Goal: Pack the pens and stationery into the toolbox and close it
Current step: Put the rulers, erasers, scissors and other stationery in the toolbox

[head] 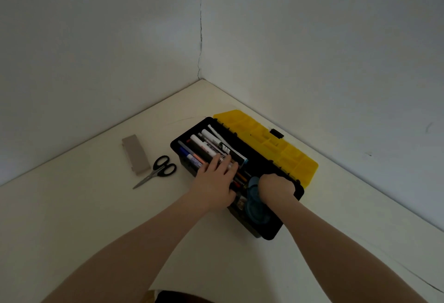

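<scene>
Head view, item by item. Toolbox [266,230]: black body, standing open on the white bench [84,218] near the wall corner, its yellow lid [264,141] folded back toward the right wall. Pens and markers [209,144]: a row lying side by side in the box's left half, running lengthwise. Your left hand [216,177]: fingers straight and spread, lying flat across the near ends of the markers, holding nothing. Your right hand [276,188]: clenched into a fist inside the right half of the box, pressed against a blue-teal item [254,209]; whether it actually grasps that item cannot be told. Scissors [157,170]: black handles, closed, on the bench left of the box. Grey oblong case [135,154]: just beside the scissors, further left, outside the box.
</scene>
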Tool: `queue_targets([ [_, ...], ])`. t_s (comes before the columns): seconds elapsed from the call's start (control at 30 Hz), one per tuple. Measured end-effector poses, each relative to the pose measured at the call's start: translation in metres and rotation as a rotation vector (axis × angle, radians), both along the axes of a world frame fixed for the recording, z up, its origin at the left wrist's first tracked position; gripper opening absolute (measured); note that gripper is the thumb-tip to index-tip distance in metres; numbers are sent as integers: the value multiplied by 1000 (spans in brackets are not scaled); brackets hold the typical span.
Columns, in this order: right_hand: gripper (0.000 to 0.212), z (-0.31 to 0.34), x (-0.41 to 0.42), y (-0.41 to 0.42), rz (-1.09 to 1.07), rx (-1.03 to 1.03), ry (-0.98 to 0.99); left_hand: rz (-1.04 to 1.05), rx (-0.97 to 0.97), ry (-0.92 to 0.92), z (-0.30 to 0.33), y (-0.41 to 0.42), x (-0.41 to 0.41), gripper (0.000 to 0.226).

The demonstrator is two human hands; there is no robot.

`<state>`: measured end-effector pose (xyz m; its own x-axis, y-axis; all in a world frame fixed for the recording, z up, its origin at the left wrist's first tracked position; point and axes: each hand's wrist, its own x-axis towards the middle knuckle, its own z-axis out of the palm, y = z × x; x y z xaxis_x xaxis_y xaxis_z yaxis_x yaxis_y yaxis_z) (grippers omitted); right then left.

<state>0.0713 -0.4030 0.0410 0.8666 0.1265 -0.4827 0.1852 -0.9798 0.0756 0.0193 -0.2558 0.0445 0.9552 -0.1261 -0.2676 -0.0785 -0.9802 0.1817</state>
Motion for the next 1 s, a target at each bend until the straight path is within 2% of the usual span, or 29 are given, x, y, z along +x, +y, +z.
queue_targets([
  [0.07,29,2,2,4,24,2,6,-6,9,-2,0,1,1,69],
  [0.13,12,5,4,6,48,-19,4,-4,4,-7,1,1,0,68],
  [0.2,16,10,6,8,57,-37,-25,3,-38,-20,3,1,1,68],
  [0.27,12,19,9,14,75,-63,-87,23,-183,-81,8,5,3,64],
  [0.33,24,33,14,28,87,-60,-182,78,-329,-251,14,19,3,56],
  [0.4,38,50,18,48,118,48,-272,184,-311,-446,14,45,1,47],
  [0.47,40,67,17,75,204,252,-360,346,-278,-515,9,83,-6,39],
  [0.53,33,76,8,107,334,477,-363,463,-234,-474,3,125,-18,34],
  [0.6,21,73,-4,139,484,596,-302,515,-191,-386,-6,165,-30,33],
  [0.67,18,56,-15,171,642,591,-204,463,-147,-279,-15,198,-42,43],
  [0.73,22,29,-24,196,776,491,-99,350,-3,-157,-21,222,-47,57],
  [0.83,32,-12,-28,219,843,284,-42,173,238,-46,-27,242,-42,68],
  [0.87,36,-23,-26,221,847,242,-57,104,270,-79,-29,247,-38,70],
  [0.93,45,-35,-20,220,816,219,-92,-52,336,-144,-32,254,-26,65],
  [1.0,47,-39,-13,220,797,194,-118,-212,443,-202,-37,262,-16,41],
])
